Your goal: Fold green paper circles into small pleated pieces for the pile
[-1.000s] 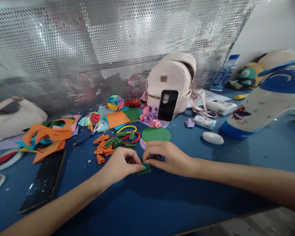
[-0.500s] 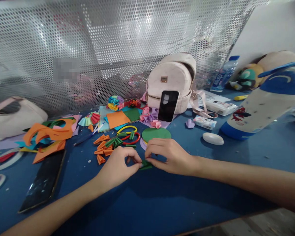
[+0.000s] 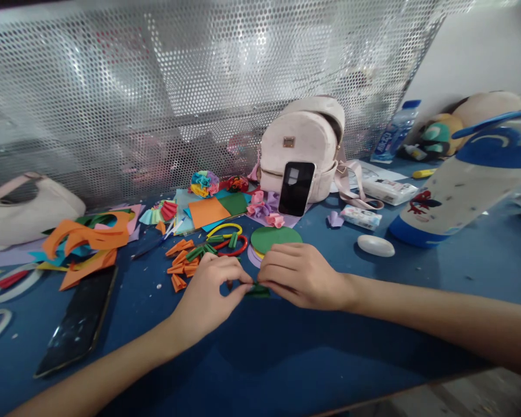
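Between my two hands is a small piece of green paper (image 3: 259,291), folded and partly hidden by the fingers. My left hand (image 3: 215,288) pinches its left side with thumb and forefinger. On its right side, the fingers of my right hand (image 3: 301,277) are closed over the paper. Just beyond the hands lies a stack of paper circles with a green circle (image 3: 276,238) on top. To the left of it are folded orange paper pieces (image 3: 179,265), folded green pieces (image 3: 202,249) and scissors (image 3: 232,244) with yellow and red handles.
At the back a white backpack (image 3: 299,139) has a phone (image 3: 297,189) leaning on it. A large bottle (image 3: 469,185) and a white oval case (image 3: 375,245) stand to the right. Cut orange paper (image 3: 84,237), a dark phone (image 3: 80,324) and tape rolls (image 3: 15,296) lie left.
The fingers of my right hand have closed further over the green paper, and the gap under its thumb is gone. My left hand keeps its pinch, hardly moved.
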### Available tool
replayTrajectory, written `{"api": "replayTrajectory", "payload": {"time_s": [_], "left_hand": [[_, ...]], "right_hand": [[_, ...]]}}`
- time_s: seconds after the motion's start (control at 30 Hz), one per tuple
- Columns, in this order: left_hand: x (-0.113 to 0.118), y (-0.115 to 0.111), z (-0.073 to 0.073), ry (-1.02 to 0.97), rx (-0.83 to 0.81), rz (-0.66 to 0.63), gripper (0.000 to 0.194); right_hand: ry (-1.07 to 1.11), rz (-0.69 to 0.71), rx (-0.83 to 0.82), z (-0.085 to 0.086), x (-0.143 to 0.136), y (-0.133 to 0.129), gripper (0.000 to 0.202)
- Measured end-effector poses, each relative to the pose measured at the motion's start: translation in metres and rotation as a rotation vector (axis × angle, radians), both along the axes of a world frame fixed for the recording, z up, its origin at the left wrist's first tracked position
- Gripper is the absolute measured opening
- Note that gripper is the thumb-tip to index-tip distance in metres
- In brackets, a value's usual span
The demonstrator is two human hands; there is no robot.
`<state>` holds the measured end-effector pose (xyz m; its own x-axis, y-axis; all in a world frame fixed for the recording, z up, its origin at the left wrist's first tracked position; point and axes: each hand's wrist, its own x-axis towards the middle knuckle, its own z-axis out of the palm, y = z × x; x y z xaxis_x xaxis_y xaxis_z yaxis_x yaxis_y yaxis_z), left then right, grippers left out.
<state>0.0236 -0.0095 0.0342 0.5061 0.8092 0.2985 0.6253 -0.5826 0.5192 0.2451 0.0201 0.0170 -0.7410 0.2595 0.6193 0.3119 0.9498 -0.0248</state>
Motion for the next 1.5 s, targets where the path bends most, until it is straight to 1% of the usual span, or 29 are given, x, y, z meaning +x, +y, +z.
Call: {"api": "replayTrajectory", "payload": {"time_s": [0.1, 0.3, 0.37, 0.5, 0.57, 0.63, 0.73, 0.8, 0.83, 0.87, 0.93, 1.03, 1.1, 1.13, 1.17, 1.2, 1.27, 1.33, 1.43, 1.47, 1.5], "left_hand": [[0.002, -0.003, -0.001, 0.000, 0.066, 0.006, 0.018], [0.005, -0.005, -0.003, 0.021, 0.202, -0.006, 0.022], [0.004, -0.004, -0.004, 0.038, 0.200, -0.017, 0.021], [0.000, 0.001, -0.003, 0.087, 0.158, -0.053, 0.014], [-0.002, 0.002, -0.002, 0.085, 0.136, -0.057, 0.011], [-0.002, 0.003, 0.000, 0.066, 0.087, -0.049, 0.012], [-0.002, 0.004, 0.001, 0.036, -0.056, -0.034, 0.014], [-0.002, 0.005, 0.001, 0.024, -0.138, -0.032, 0.016], [-0.002, 0.006, 0.000, 0.021, -0.149, -0.032, 0.017], [-0.002, 0.006, -0.001, 0.021, -0.133, -0.032, 0.017], [-0.003, 0.004, -0.001, 0.032, -0.038, -0.032, 0.017], [-0.002, -0.001, -0.001, 0.076, 0.153, -0.036, 0.013], [-0.002, -0.004, 0.000, 0.109, 0.248, -0.040, 0.012], [-0.001, -0.005, 0.001, 0.116, 0.275, -0.040, 0.011], [0.000, -0.006, 0.001, 0.115, 0.286, -0.036, 0.011], [0.000, -0.006, 0.002, 0.107, 0.280, -0.028, 0.011], [0.000, -0.004, 0.002, 0.077, 0.224, -0.012, 0.012], [0.000, -0.001, 0.002, 0.051, 0.132, 0.003, 0.013], [-0.002, 0.004, 0.001, 0.010, -0.045, 0.006, 0.013], [-0.002, 0.005, 0.001, -0.004, -0.100, -0.001, 0.014], [-0.002, 0.005, 0.001, -0.017, -0.134, -0.005, 0.015]], "right_hand": [[-0.061, -0.036, -0.041, 0.001, -0.001, -0.003, 0.025], [-0.018, -0.082, -0.270, 0.005, -0.002, -0.012, 0.013], [-0.008, -0.072, -0.286, 0.005, -0.002, -0.011, 0.013], [0.014, -0.026, -0.247, 0.005, -0.001, -0.007, 0.015], [0.020, -0.012, -0.210, 0.005, 0.000, -0.004, 0.015], [0.000, -0.004, -0.108, 0.006, 0.002, -0.001, 0.019], [-0.073, 0.013, 0.155, 0.006, 0.005, 0.001, 0.026], [-0.116, 0.015, 0.304, 0.007, 0.007, 0.001, 0.027], [-0.129, 0.013, 0.332, 0.007, 0.007, 0.001, 0.027], [-0.137, 0.011, 0.325, 0.007, 0.007, 0.001, 0.026], [-0.123, 0.003, 0.216, 0.006, 0.005, 0.000, 0.023], [-0.049, -0.012, -0.071, 0.006, 0.001, -0.002, 0.016], [0.013, -0.036, -0.240, 0.006, -0.001, -0.004, 0.011], [0.033, -0.045, -0.287, 0.005, -0.001, -0.004, 0.010], [0.047, -0.052, -0.299, 0.005, -0.002, -0.005, 0.010], [0.052, -0.054, -0.283, 0.005, -0.002, -0.006, 0.011], [0.039, -0.057, -0.195, 0.006, -0.001, -0.006, 0.015], [0.003, -0.058, -0.047, 0.006, 0.001, -0.006, 0.020], [-0.067, -0.037, 0.232, 0.008, 0.003, -0.005, 0.024], [-0.085, -0.027, 0.304, 0.009, 0.004, -0.005, 0.023], [-0.100, -0.021, 0.341, 0.010, 0.004, -0.005, 0.023]]}}
